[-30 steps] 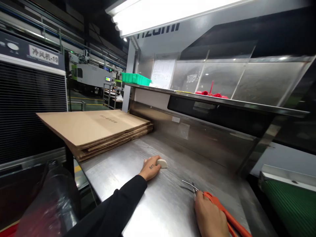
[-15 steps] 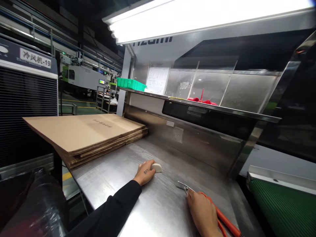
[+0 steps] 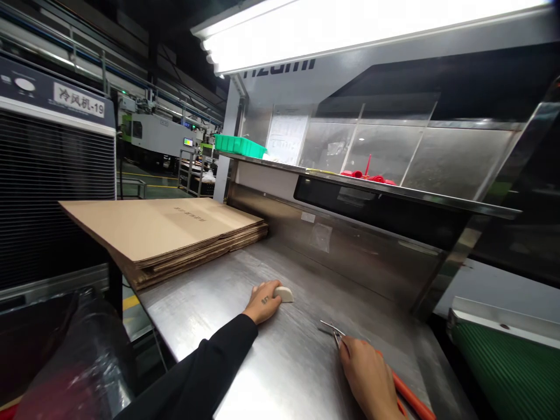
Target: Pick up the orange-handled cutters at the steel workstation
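Note:
My left hand [image 3: 263,302] rests on the steel table with its fingers closed round a small off-white, half-round piece [image 3: 285,294]. The rounded end of this piece sticks out past my fingertips; the rest is hidden. To the right and nearer to me, my right hand [image 3: 367,373] is closed on a tool with orange handles [image 3: 413,396], which looks like long-nose pliers. Its thin metal tips [image 3: 333,329] point left over the tabletop, apart from the off-white piece. My palm covers the middle of the tool.
A stack of flat cardboard sheets [image 3: 175,227] lies on the table's left end. Above the back panel runs a shelf with a green bin [image 3: 240,146] and red parts [image 3: 367,176]. A green conveyor belt [image 3: 507,373] is at right; a plastic bag [image 3: 83,361] is at lower left.
The whole view has shifted slightly, so the scene sits further right. Both hands keep their holds. The orange handles show less behind my right hand.

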`<state>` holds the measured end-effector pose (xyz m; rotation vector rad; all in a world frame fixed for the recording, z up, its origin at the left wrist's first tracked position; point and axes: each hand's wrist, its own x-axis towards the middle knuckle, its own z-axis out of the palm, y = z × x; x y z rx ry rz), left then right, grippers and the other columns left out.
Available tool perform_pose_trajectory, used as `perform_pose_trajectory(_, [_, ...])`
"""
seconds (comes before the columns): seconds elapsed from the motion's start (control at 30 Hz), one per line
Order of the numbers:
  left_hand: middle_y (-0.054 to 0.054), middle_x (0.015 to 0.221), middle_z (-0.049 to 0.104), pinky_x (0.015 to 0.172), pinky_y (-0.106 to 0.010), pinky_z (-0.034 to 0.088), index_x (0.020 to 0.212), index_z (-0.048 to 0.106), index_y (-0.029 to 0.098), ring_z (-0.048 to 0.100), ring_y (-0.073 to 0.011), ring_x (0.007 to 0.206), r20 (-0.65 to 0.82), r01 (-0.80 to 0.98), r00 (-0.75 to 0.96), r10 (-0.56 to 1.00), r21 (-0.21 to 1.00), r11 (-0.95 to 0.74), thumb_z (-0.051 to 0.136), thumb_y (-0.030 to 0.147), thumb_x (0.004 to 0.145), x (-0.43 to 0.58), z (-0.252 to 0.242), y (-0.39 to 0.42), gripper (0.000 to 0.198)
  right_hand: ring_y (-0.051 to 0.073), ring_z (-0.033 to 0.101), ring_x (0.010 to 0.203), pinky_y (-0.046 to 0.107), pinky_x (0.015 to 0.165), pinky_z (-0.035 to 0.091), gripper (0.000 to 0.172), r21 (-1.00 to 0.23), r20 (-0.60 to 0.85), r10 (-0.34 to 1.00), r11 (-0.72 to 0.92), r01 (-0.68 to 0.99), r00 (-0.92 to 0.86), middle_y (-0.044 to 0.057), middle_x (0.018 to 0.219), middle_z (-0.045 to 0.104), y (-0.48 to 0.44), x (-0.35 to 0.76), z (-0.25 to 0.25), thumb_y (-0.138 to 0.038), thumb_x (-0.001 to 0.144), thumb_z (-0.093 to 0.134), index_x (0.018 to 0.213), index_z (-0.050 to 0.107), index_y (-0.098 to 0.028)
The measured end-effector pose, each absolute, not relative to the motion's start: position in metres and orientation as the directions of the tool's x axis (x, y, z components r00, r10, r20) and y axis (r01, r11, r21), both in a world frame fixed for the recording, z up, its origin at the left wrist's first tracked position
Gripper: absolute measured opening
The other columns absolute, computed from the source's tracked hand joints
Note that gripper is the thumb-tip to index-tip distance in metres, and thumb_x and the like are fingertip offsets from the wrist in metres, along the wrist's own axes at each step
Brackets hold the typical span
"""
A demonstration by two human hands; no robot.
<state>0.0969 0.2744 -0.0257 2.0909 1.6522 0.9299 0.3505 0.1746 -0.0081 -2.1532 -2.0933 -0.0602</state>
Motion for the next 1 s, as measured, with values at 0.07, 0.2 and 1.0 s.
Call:
perform_pose_trajectory(0.07, [-0.005,0.11,0.068,0.102,-0.051,0.043,0.107,0.065,0.017,0.06,-0.0234,0.11,0.292,0.741,0.119,0.949,0.61,-0.281,0.059,0.033,0.093,0.0971,-0.0273,0.2748,0.022,0.036,0.069,0.099,0.041,0.072,0.045,0.038,-0.094,0.104,0.994,-0.013,0.996,0.023,0.009,0.096,0.074,0.1758,0.3506,-0.0073,-0.03,0.102,0.033,0.095,0.07,-0.023])
perform_pose_trajectory(0.2, [-0.006,0.111,0.068,0.102,-0.051,0.044,0.107,0.065,0.017,0.06,-0.0235,0.11,0.296,0.745,0.11,0.949,0.607,-0.276,0.059,0.034,0.093,0.0976,-0.0282,0.2758,0.022,0.029,0.065,0.11,0.037,0.084,0.045,0.036,-0.147,0.093,0.995,0.044,0.988,-0.03,0.007,0.108,0.074,0.177,0.3484,-0.0091,-0.028,0.103,0.035,0.111,0.07,-0.024])
perform_pose_trajectory(1.0, [-0.005,0.108,0.067,0.102,-0.05,0.041,0.104,0.065,0.017,0.059,-0.0231,0.108,0.281,0.724,0.11,0.953,0.635,-0.27,0.059,0.027,0.092,0.096,-0.0236,0.2744,0.017,0.035,0.067,0.103,0.044,0.079,0.046,0.037,-0.115,0.098,0.995,-0.023,0.993,0.035,0.009,0.1,0.074,0.1772,0.3516,-0.0103,-0.028,0.103,0.032,0.103,0.068,-0.022])
